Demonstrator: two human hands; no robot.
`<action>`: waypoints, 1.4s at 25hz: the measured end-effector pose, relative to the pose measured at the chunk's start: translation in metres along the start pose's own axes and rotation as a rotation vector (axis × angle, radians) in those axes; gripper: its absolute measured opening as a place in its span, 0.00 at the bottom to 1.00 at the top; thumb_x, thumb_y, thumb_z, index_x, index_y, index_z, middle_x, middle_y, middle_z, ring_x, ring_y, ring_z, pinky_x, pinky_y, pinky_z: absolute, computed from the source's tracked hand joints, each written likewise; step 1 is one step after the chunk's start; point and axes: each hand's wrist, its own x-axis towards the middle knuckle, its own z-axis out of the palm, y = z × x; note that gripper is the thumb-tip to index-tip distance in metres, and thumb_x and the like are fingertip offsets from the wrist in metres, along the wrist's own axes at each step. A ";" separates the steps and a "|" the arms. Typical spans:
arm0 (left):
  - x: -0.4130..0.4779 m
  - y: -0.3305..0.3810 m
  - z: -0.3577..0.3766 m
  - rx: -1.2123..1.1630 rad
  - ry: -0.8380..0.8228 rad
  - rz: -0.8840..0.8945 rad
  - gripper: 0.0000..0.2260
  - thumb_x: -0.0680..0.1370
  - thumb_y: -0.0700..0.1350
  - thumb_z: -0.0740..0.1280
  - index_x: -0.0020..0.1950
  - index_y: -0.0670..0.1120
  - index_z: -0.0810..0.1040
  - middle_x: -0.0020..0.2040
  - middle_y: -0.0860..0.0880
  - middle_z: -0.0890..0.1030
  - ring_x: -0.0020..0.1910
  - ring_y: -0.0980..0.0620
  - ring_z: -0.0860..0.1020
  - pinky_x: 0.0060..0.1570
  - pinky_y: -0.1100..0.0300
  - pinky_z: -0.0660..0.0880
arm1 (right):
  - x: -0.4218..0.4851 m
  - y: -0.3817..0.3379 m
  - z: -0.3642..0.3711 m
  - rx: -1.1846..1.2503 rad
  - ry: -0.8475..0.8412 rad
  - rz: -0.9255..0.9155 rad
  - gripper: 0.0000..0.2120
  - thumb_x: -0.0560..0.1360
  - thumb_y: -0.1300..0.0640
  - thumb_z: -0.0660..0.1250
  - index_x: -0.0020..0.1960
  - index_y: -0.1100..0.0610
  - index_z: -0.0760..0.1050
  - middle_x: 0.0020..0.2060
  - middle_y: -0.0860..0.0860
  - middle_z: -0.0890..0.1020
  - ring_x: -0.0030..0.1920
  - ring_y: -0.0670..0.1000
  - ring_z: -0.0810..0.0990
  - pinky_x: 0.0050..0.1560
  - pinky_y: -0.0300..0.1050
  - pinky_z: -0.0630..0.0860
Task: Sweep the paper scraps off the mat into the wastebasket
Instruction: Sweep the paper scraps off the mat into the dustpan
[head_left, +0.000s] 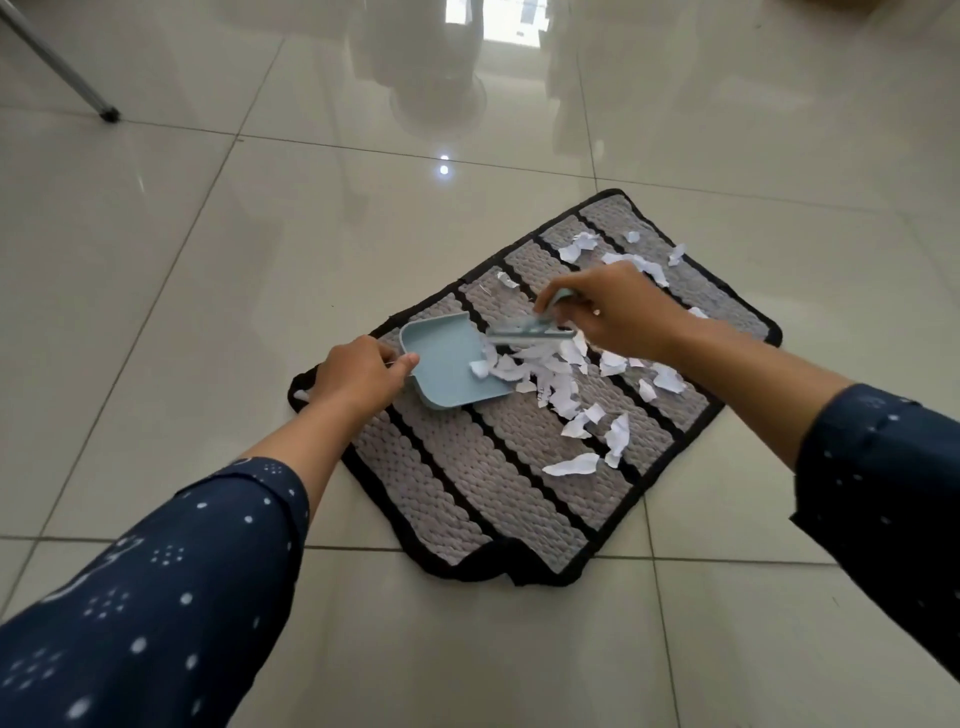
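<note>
A grey woven mat with black stripes and a black border lies on the tiled floor. White paper scraps are scattered over its right half, with a pile at the mouth of a light blue dustpan. My left hand grips the dustpan's handle at the mat's left edge. My right hand holds a small light blue brush, its head blurred just above the pile at the pan's lip. One scrap lies inside the pan. No wastebasket is in view.
Glossy beige floor tiles surround the mat. A metal furniture leg with a black foot stands at the far left. The mat's near corner is folded up. A small scrap lies at the mat's left edge.
</note>
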 end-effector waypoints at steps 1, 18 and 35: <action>0.000 0.001 0.001 -0.003 -0.011 0.013 0.16 0.78 0.58 0.63 0.45 0.49 0.84 0.45 0.49 0.84 0.44 0.48 0.78 0.41 0.57 0.71 | -0.004 0.008 -0.006 0.040 0.073 0.048 0.10 0.78 0.65 0.64 0.54 0.59 0.82 0.43 0.49 0.85 0.33 0.53 0.83 0.33 0.43 0.79; -0.010 0.022 0.013 0.033 -0.010 0.002 0.21 0.79 0.57 0.64 0.29 0.46 0.73 0.29 0.50 0.76 0.33 0.50 0.75 0.28 0.59 0.62 | 0.007 -0.003 0.016 0.159 0.267 0.310 0.08 0.80 0.62 0.62 0.50 0.63 0.79 0.34 0.55 0.81 0.24 0.43 0.71 0.19 0.29 0.65; -0.003 0.004 0.004 -0.117 0.075 -0.060 0.15 0.78 0.56 0.65 0.40 0.47 0.83 0.34 0.52 0.78 0.39 0.50 0.75 0.36 0.59 0.67 | 0.044 -0.009 0.012 0.255 0.263 0.239 0.06 0.79 0.60 0.64 0.52 0.58 0.80 0.41 0.54 0.85 0.38 0.57 0.85 0.38 0.48 0.83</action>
